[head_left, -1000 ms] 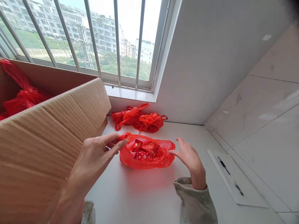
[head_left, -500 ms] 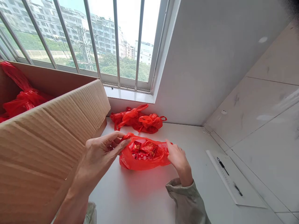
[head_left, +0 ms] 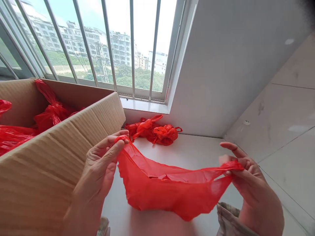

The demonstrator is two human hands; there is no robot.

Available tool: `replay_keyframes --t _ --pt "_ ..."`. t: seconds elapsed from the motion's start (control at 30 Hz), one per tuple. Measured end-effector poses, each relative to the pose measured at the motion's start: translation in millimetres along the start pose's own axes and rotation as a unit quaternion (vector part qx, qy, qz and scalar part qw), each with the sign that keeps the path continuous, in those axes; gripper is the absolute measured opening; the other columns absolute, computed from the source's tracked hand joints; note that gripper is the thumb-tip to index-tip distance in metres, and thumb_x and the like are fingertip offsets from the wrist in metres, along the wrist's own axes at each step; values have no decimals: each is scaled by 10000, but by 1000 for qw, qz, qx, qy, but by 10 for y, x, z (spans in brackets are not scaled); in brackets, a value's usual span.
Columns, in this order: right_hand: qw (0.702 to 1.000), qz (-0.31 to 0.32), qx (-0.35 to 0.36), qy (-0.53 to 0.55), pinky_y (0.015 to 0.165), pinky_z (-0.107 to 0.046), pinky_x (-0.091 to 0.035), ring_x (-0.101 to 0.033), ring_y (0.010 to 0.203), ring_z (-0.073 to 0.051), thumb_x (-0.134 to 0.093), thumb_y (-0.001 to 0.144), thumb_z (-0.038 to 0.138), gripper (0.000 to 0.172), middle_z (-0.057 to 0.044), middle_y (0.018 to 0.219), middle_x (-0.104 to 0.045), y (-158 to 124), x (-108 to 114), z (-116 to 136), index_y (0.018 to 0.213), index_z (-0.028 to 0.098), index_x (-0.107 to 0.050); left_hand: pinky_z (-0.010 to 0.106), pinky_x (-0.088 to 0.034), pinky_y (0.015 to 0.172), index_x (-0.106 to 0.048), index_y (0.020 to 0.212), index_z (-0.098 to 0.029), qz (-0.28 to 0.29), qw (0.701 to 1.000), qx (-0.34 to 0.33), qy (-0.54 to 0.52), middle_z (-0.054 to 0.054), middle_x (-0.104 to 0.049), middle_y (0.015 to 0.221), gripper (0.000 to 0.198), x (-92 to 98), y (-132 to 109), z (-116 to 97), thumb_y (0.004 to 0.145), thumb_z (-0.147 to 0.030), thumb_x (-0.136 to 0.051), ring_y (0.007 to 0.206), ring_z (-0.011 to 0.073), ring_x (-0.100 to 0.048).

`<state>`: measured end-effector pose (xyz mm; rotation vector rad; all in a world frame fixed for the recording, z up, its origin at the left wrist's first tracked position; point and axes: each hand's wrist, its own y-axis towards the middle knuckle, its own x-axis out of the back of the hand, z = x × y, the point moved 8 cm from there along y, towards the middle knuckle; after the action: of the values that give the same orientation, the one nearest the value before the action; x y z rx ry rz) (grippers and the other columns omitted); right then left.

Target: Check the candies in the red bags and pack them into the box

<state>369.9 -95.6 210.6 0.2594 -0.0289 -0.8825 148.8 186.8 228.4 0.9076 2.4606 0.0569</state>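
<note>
A thin red plastic bag hangs stretched sideways between my two hands, above the white table. My left hand pinches one handle between thumb and fingers, close beside the cardboard box. At the other end my right hand grips the opposite handle, its index finger raised. The bag's mouth is pulled into a long, narrow opening. Its contents are mostly hidden, with only small dark red edges showing at the rim.
A large cardboard box on the left holds several tied red bags. More knotted red bags lie on the table against the wall under the barred window. A tiled wall stands at the right.
Both hands have raised the bag and pulled its handles apart, my right hand moving far to the right. The red-wrapped packets inside have dropped from view. The camera view has shifted slightly.
</note>
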Motion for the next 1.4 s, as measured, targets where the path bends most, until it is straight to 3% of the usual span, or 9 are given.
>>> replay_keyframes --t 0.23,0.33,0.43,0.57,0.63,0.73,0.83,1.17,1.4 --pt "987 -87 121 -64 585 -284 -562 -690 709 -199 -734 790 264 330 -41 856 -740 -217 -98 349 1110 316 -674 432 -524 928 -559 1242 -355 301 953 -11 33 77 -557 1364 522 -476 -258 -33 788 -557 -719 1241 355 -530" --pt "966 -140 193 -95 585 -294 -582 -711 682 -213 -754 768 242 306 -33 806 -754 -370 -79 506 1061 302 -688 482 -509 931 -496 1242 -404 352 933 -52 56 52 -513 1362 550 -585 -344 -45 772 -522 -757 1159 355 -579" --pt "958 -162 200 -130 632 -286 -600 -718 690 -201 -749 777 267 282 -13 785 -757 -426 -85 543 1051 310 -691 454 -542 862 -445 1241 -422 352 931 -59 69 39 -545 1261 502 -606 -314 17 827 -464 -726 1076 309 -616" --pt "953 -83 172 -235 647 -235 -598 -722 739 -176 -753 784 275 204 -17 821 -764 -303 -225 491 987 288 -733 318 -538 797 -435 1248 -386 305 939 4 156 31 -589 1130 457 -548 -203 214 879 -352 -703 1006 230 -640" --pt "946 -124 193 -229 659 -229 -596 -720 757 -168 -750 792 258 224 -17 842 -763 -297 -167 530 1014 283 -731 299 -527 822 -432 1255 -388 288 945 -7 155 23 -597 1122 464 -531 -196 187 881 -351 -703 1007 209 -636" --pt "938 -180 241 -172 645 -226 -597 -718 731 -159 -766 776 253 300 -7 831 -758 -334 -76 591 1069 289 -712 309 -526 861 -400 1302 -414 324 937 -8 131 21 -617 1122 554 -559 -250 163 853 -410 -724 1052 218 -611" --pt "946 -146 187 -219 678 -244 -603 -718 750 -162 -753 789 301 283 -13 825 -758 -245 -107 498 1069 291 -712 281 -540 828 -403 1334 -402 348 922 41 166 38 -636 1123 551 -518 -240 273 875 -383 -707 1056 213 -612" --pt "944 -186 141 -233 773 -307 -594 -715 850 -197 -753 788 369 353 -33 861 -756 -246 -14 437 1125 290 -685 171 -524 802 -666 1086 -283 247 953 60 166 7 -679 1132 225 -248 -70 155 866 -293 -710 977 168 -621" --pt "953 -124 112 -251 766 -284 -573 -684 855 -185 -725 809 381 307 -33 874 -735 -254 30 402 1096 280 -680 370 -525 925 -661 925 -225 172 946 35 272 98 -647 1155 341 15 93 114 716 -447 -814 1170 329 -564"
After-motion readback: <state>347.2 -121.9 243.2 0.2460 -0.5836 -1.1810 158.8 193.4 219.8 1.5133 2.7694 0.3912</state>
